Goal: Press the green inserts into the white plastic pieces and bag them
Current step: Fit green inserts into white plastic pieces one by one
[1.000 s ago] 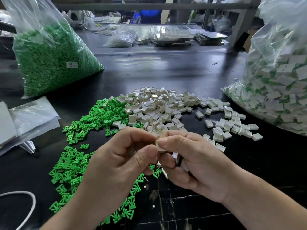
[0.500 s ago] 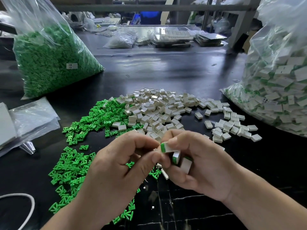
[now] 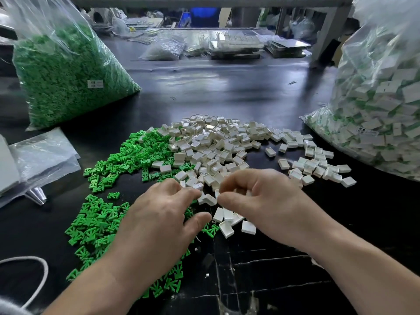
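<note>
Both hands are lower now, at the near fringe of the white pieces point(image 3: 216, 151). The left hand point(image 3: 163, 219) touches them, fingers loose. The right hand point(image 3: 268, 201) is curled, its grip unclear. Green inserts point(image 3: 100, 221) lie to the left, with bare tabletop point(image 3: 227, 94) beyond.

No text could be read anywhere in the scene. A small white sticker point(image 3: 95, 83) sat on the side of the clear bag of green inserts point(image 3: 68, 71) at the left, its print too small to make out. Another white sticker point(image 3: 367, 132) sat low on the clear bag of white pieces point(image 3: 381, 92) at the right, its dark print equally illegible.
</note>
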{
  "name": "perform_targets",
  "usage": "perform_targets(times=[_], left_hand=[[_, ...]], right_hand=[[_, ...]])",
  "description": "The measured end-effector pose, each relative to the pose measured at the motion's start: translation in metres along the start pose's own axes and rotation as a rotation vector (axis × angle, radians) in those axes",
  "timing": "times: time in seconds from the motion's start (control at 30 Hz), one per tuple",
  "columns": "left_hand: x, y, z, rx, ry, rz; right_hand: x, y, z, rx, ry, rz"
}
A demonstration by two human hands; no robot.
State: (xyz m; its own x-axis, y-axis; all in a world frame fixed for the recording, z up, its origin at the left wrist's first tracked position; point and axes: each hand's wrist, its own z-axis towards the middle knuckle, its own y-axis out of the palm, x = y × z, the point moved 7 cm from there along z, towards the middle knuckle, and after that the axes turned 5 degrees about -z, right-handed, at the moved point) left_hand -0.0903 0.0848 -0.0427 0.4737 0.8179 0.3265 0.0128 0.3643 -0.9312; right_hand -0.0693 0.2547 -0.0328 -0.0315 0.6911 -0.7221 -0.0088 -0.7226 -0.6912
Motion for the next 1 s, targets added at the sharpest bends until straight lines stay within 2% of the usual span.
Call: perform_targets(times=[0.07, 0.13, 0.27, 0.5, 0.67, 1.0], left_hand=[[0.003, -0.001, 0.002, 0.026, 0.038, 0.025], [0.008, 0.001, 0.005, 0.046, 0.083, 0.071], [0.011, 0.003, 0.007, 0.124, 0.151, 0.009], [0.01, -0.005, 0.01, 0.222, 0.144, -0.038], [-0.008, 0.001, 0.009, 0.074, -0.045, 0.149], [0.005, -0.007, 0.006, 0.112, 0.062, 0.023]], right_hand=[[-0.002, 0.005, 0.0, -0.007, -0.016, -0.303], [-0.002, 0.01, 0.001, -0.031, -0.015, -0.448], [-0.006, 0.014, 0.001, -0.017, -0.041, -0.442], [-0.011, 0.015, 0.0, -0.002, -0.084, -0.46], [-0.014, 0.02, -0.003, -0.021, -0.13, -0.608], [-0.014, 0.024, -0.003, -0.013, -0.195, -0.655]])
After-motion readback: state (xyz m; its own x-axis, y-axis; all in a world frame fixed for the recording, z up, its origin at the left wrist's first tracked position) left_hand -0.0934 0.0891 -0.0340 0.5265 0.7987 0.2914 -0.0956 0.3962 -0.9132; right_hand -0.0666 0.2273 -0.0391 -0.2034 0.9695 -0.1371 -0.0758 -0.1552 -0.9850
